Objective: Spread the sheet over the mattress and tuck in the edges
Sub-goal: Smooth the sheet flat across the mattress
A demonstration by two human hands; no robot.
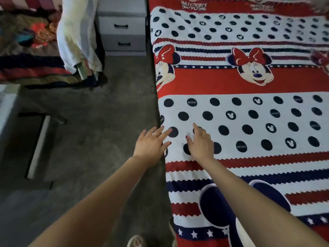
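Note:
A red, white and navy cartoon-mouse sheet [240,82] lies flat over the mattress, filling the right side of the view. Its left edge [161,122] drops down the mattress side beside the floor. My left hand [151,145] hovers at that edge with fingers spread, fingertips reaching over the dotted white band. My right hand [200,143] rests palm down on the same dotted band, fingers apart, holding nothing. Whether the sheet's edge is tucked under the mattress is hidden.
Grey concrete floor [106,113] runs along the bed's left side. A grey two-drawer nightstand [122,26] stands at the head end. A second bed with a dark blanket [30,50] and draped white cloth [78,32] sits far left. My foot [137,241] shows at the bottom.

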